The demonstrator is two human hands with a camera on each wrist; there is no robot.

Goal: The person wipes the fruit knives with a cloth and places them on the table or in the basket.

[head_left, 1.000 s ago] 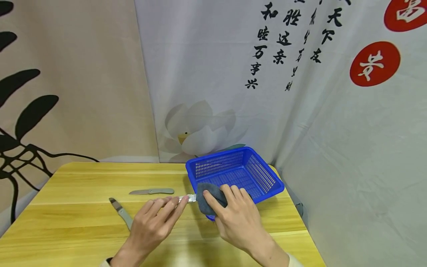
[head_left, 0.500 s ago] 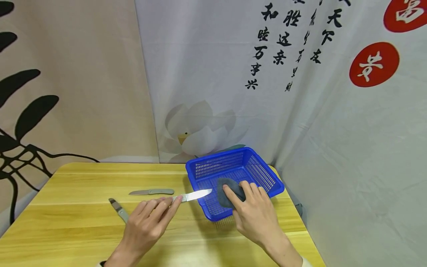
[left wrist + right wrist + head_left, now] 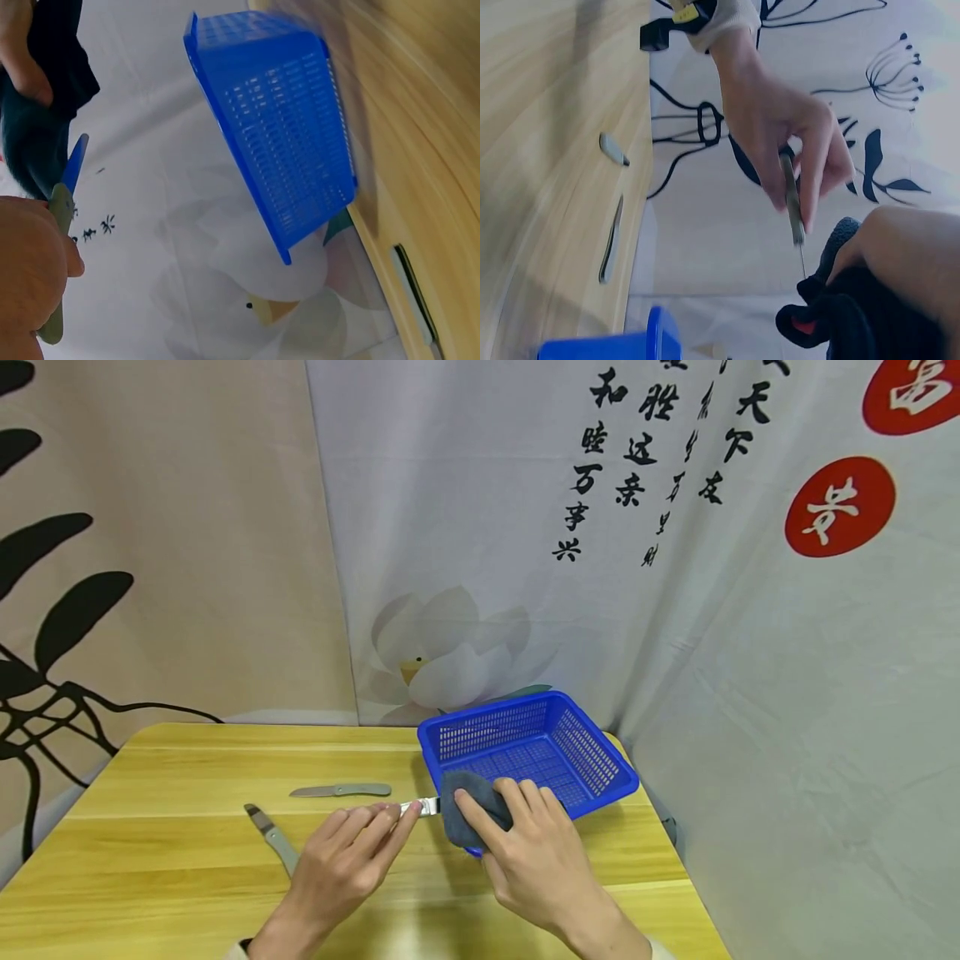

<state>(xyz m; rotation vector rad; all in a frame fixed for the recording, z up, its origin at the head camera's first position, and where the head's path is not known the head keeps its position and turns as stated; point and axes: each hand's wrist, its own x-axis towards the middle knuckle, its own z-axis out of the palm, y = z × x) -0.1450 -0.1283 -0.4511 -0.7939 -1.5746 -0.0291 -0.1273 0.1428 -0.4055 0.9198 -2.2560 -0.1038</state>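
My left hand pinches a small knife by its pale grey-green handle, the blade directed right. Folded in my right hand is a dark grey cloth, which covers most of the blade in the head view. From the left wrist, part of the knife blade shows beside the cloth. The right wrist view shows the knife handle between the left thumb and fingers, with the thin blade running toward the cloth. Both hands are above the table.
A blue plastic basket stands on the right of the wooden table, behind the right hand. One knife lies level beyond the left hand. Another knife lies slanted to its left, its handle end hidden by that hand.
Half a second ago the cloth was off to the right and the blade was bare. My right hand has since moved left, bringing the cloth back over the blade. The left hand shifted slightly.
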